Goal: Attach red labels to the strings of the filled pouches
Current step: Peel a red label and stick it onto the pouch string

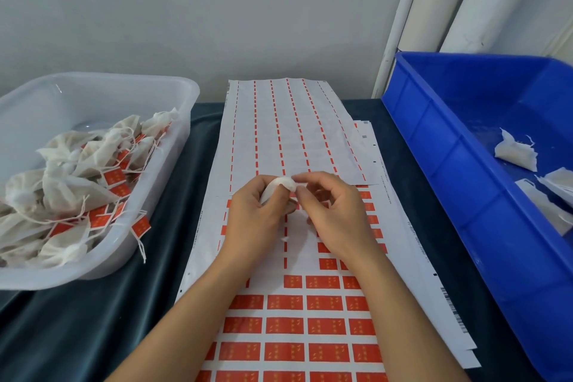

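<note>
Pouch [279,184], one, is pinched by the left hand [257,211] and the right hand's [331,214] fingers [302,192] above label sheets [297,329]; three pouches [516,153] are seen in the blue bin [434,139] at right, many in the clear tub [173,139] at left.

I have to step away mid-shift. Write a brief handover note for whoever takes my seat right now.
Left hand grips a small white fabric pouch; right hand pinches at its top, whether on the string I cannot tell.
Sheet of red rectangular labels lies under both hands, its upper rows already peeled.
Done: labelled pouches piled in the clear plastic tub, left.
Left: unlabelled pouches in the blue plastic crate, right; the held pouch shows no label yet.
</note>
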Tool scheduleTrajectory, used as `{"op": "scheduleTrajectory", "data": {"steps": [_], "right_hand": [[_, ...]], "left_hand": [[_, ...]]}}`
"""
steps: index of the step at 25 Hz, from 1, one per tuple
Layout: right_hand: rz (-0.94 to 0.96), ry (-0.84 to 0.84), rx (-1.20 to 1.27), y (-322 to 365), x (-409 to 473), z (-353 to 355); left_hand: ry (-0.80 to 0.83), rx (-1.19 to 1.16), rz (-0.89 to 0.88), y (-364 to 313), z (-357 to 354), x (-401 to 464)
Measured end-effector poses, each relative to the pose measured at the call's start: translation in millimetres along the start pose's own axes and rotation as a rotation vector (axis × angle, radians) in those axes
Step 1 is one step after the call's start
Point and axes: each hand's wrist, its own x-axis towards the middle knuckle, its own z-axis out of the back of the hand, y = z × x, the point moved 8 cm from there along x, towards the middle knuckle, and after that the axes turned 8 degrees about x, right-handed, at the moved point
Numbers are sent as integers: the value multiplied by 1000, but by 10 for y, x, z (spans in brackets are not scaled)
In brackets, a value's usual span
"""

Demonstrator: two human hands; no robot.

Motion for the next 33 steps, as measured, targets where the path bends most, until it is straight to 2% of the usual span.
{"op": "scheduleTrajectory", "data": {"steps": [2,5,10,13,16,18,21,25,33], "right_hand": [[68,-21,68,72,-7,44],[129,15,42,161,-28,26],[103,-75,-67,138,3,114],[56,-98,-91,84,21,161],[111,-73,-101,113,9,136],[155,-79,-87,164,-30,121],[229,-144,-24,285,-76,175],[357,-75,-68,399,-99,132],[324,-54,-215,311,-72,101]], "left_hand": [[16,15,-7,-7,-19,-9],[48,71,-48,-52,-37,-26],[134,122,-42,-56,-86,-24],[213,63,-31,-103,-118,-44],[266,-25,-18,-137,-133,-77],[259,-29,10,-119,-140,-69],[161,-9,86,-83,-67,-36],[127,-11,96,-58,-51,-24],[152,4,73,-36,-68,-23]]}}
